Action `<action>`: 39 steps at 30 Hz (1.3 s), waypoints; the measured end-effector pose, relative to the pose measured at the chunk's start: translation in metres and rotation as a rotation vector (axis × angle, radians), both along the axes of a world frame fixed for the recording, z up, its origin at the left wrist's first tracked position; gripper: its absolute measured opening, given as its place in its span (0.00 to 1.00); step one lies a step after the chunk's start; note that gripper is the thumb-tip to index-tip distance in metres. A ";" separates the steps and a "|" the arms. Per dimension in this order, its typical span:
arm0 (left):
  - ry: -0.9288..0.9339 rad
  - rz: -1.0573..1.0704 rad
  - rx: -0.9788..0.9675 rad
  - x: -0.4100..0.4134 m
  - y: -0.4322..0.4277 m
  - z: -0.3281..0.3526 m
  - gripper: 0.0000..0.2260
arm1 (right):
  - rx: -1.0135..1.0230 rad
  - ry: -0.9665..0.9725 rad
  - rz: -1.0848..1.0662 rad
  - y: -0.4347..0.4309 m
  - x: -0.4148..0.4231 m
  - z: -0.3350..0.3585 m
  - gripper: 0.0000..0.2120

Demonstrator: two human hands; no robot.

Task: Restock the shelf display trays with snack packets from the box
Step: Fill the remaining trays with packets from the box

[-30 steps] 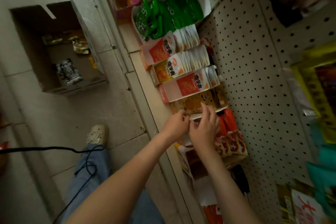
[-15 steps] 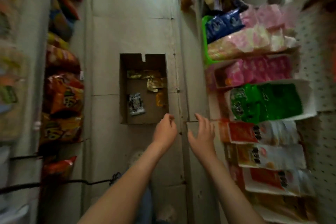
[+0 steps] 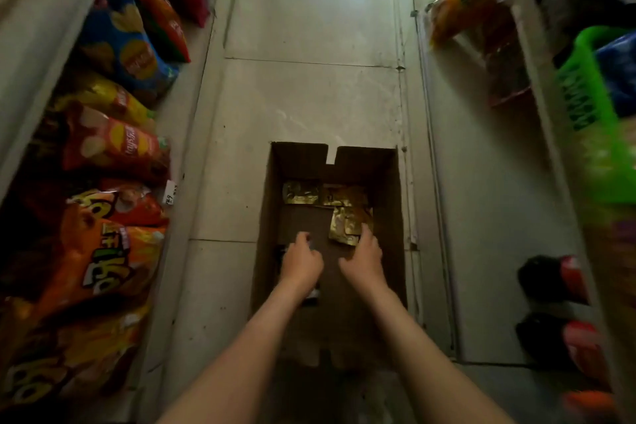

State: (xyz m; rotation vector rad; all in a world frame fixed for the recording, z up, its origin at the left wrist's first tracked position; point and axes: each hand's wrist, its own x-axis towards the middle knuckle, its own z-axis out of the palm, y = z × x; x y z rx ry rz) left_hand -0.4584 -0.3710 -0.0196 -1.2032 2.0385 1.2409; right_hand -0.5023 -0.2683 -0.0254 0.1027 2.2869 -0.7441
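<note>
An open cardboard box (image 3: 272,217) stands on the aisle floor straight below me. Several gold snack packets lie at its far end, and the nearest gold packet (image 3: 344,222) is tilted. A black-and-white packet (image 3: 313,294) is mostly hidden under my left wrist. Both hands are down inside the box. My left hand (image 3: 302,262) hovers over the box floor with its fingers curled and nothing visible in them. The fingertips of my right hand (image 3: 364,258) touch the near right edge of the tilted gold packet. The shelf display trays are out of view.
Large chip bags (image 3: 113,144) fill the shelf on the left. On the right, a shelf carries a green plastic basket (image 3: 592,107) and orange packets (image 3: 461,7). Dark and red packets (image 3: 554,279) sit low at the right. Tiled floor (image 3: 309,100) runs ahead beyond the box.
My view has swung from the trays on the right shelf down to the box. Both hands left the trays and have gone forward and down into the box.
</note>
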 end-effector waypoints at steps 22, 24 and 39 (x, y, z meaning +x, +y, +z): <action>-0.011 -0.137 -0.031 -0.070 -0.046 -0.156 0.29 | 0.537 0.366 0.571 -0.028 -0.108 -0.205 0.39; 0.006 -0.135 -0.029 -0.072 -0.045 -0.158 0.29 | 0.490 0.380 0.559 -0.025 -0.112 -0.206 0.40; 0.346 0.481 0.687 -0.102 -0.020 -0.162 0.34 | -0.009 0.271 0.267 -0.020 -0.089 -0.153 0.28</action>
